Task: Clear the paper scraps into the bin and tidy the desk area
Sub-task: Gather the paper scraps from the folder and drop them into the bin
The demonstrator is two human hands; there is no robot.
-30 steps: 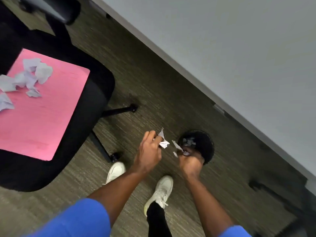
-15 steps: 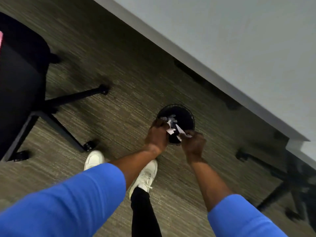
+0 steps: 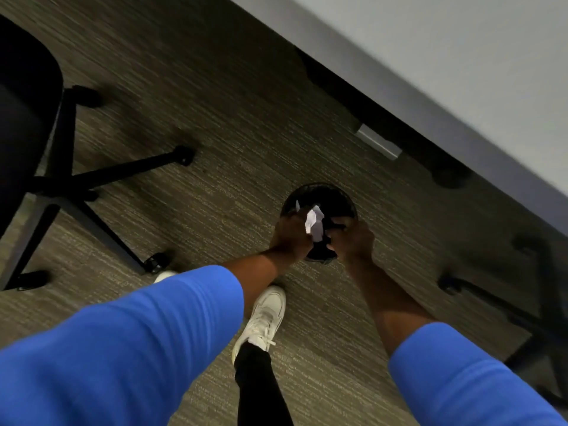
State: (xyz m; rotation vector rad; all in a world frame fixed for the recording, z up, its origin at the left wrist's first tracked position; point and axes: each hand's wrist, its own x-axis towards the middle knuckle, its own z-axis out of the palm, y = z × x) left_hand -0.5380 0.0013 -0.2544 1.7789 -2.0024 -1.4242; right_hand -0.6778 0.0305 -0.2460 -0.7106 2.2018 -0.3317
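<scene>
A crumpled paper scrap (image 3: 314, 223) is pinched between the left hand (image 3: 292, 238) and right hand (image 3: 353, 241), directly above the black bin (image 3: 335, 198) at frame centre.

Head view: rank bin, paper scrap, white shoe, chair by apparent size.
1. chair, cut off by the frame edge
2. bin and shoe: look alike, and the shoe sits nearer the camera, so unranked
3. paper scrap

Striped grey carpet (image 3: 246, 124) bears black bin (image 3: 335, 198) and chair base (image 3: 101, 176).
</scene>
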